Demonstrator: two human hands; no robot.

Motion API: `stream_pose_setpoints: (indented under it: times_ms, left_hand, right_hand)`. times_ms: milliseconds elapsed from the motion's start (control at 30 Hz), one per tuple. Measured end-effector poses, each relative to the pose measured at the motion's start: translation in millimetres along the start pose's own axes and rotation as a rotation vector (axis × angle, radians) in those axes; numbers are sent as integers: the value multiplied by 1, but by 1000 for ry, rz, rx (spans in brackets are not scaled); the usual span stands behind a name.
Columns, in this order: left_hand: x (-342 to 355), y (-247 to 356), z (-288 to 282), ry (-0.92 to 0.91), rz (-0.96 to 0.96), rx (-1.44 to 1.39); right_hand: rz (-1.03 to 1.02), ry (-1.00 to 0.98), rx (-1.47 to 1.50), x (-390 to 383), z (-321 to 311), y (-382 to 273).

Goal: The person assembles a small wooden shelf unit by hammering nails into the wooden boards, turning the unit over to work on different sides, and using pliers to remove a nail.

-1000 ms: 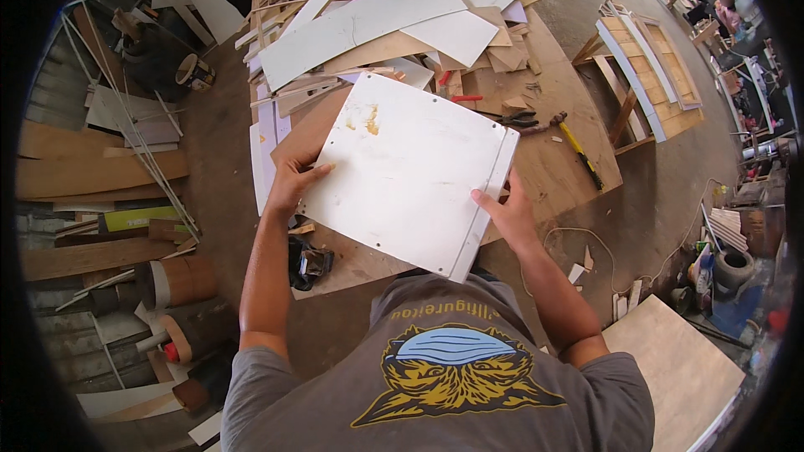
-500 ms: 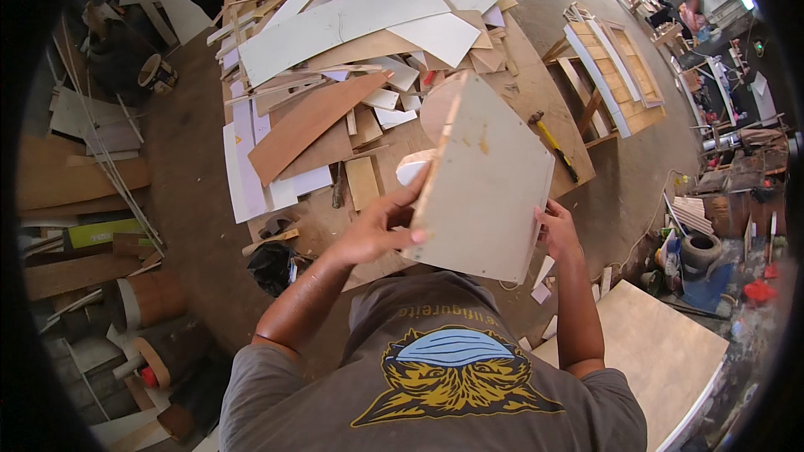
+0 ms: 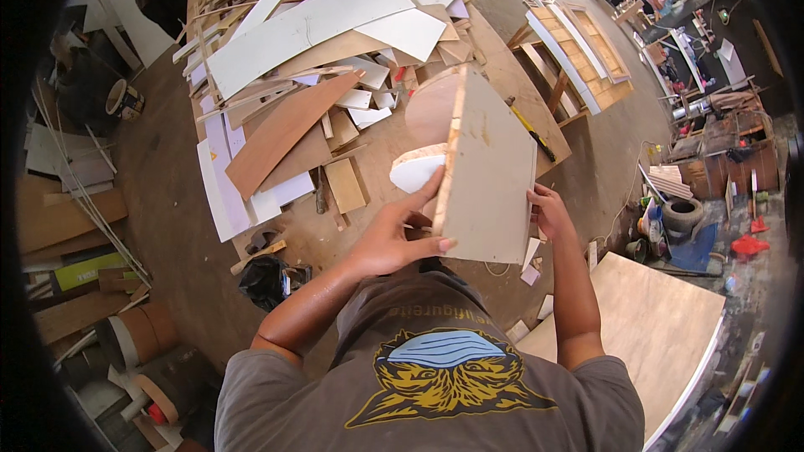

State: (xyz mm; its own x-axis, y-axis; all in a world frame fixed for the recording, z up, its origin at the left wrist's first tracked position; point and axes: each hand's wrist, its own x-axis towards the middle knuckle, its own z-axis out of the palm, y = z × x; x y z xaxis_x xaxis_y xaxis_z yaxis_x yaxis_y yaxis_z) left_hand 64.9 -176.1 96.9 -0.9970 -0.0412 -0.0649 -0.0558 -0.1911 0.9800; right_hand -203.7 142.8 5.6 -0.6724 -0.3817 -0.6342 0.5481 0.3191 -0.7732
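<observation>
Off-white panel (image 3: 488, 172), left hand (image 3: 394, 236) in a pinch on its left edge, right hand (image 3: 553, 211) at its right, grip unclear.

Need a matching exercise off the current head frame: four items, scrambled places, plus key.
Items:
1. Pale panel
2. Yellow-and-black handle
3. Black plastic bag
4. Plywood sheet

Places:
A. At the near-left corner of the table
B. Lower right of the picture, beyond the right arm
C. Between the left hand and right hand
D. Lying on the table, just right of the held piece

Pairs: 1-C, 2-D, 3-A, 4-B
</observation>
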Motion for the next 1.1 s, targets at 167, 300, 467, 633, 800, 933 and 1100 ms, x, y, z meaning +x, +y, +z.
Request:
stream_pose_setpoints:
  times_ms: [167, 300, 467, 633, 800, 933, 1100]
  left_hand:
    - [-7, 4, -10, 21, 4, 31]
    - [-9, 12, 4, 5, -25, 48]
    - [-11, 19, 18, 22, -31, 88]
    - [-15, -8, 27, -140, 206, 216]
    - [-5, -25, 40, -182, 483, 465]
    - [8, -29, 50, -255, 509, 471]
    - [13, -39, 50, -271, 560, 501]
  right_hand:
    - [-30, -9, -72, -6, 14, -14]
    - [-40, 41, -56, 4, 15, -13]
    - [22, 35, -94, 11, 16, -20]
    - [65, -21, -68, 32, -6, -13]
    - [187, -115, -35, 48, -36, -2]
    - [207, -129, 43, 58, -59, 9]
    - [-11, -124, 11, -23, 34, -27]
